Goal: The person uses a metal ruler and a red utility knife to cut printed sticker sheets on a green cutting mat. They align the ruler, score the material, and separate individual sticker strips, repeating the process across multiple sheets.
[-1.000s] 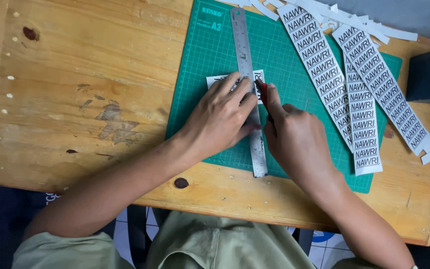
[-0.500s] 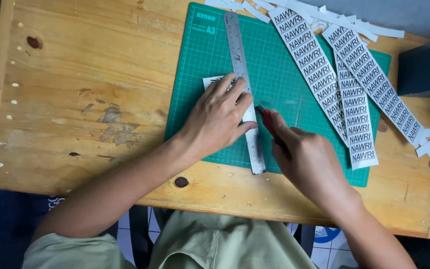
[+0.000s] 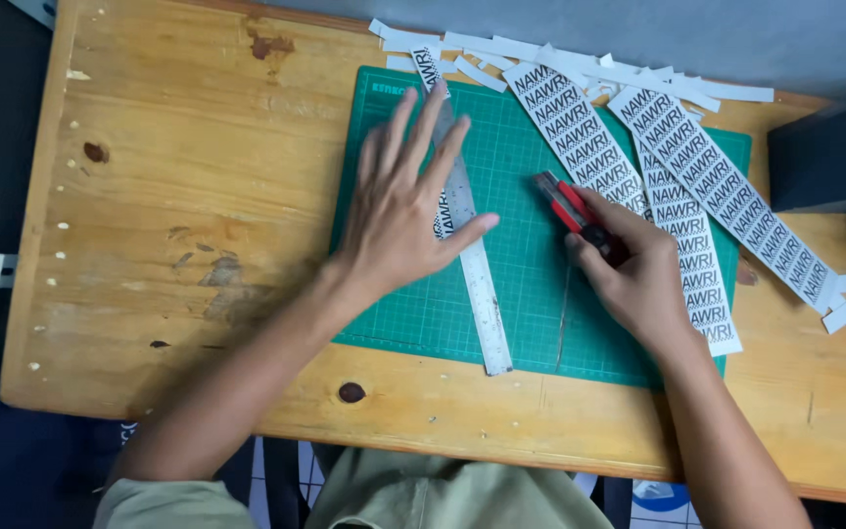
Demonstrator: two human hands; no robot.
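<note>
Two hands over our green cutting mat (image 3: 521, 294): left hand (image 3: 408, 211) open, flat on the metal ruler (image 3: 477, 284); right hand (image 3: 638, 274) grips a red knife (image 3: 570, 211).

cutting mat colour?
Green with a pale grid, cutting mat; head view shows it.

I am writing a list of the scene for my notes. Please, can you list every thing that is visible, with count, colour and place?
Cutting mat: one, green, on the table's middle.
Metal ruler: one, silver, lying on the mat.
Utility knife: one, red and black, in the right hand.
Printed label strips: several, white with black print, on the mat's right side.
Paper offcuts: many, white, along the far edge.
Box: one, dark, at right.
Wooden table: one, light brown.
Left hand: flat on the ruler.
Right hand: gripping the knife.
</note>
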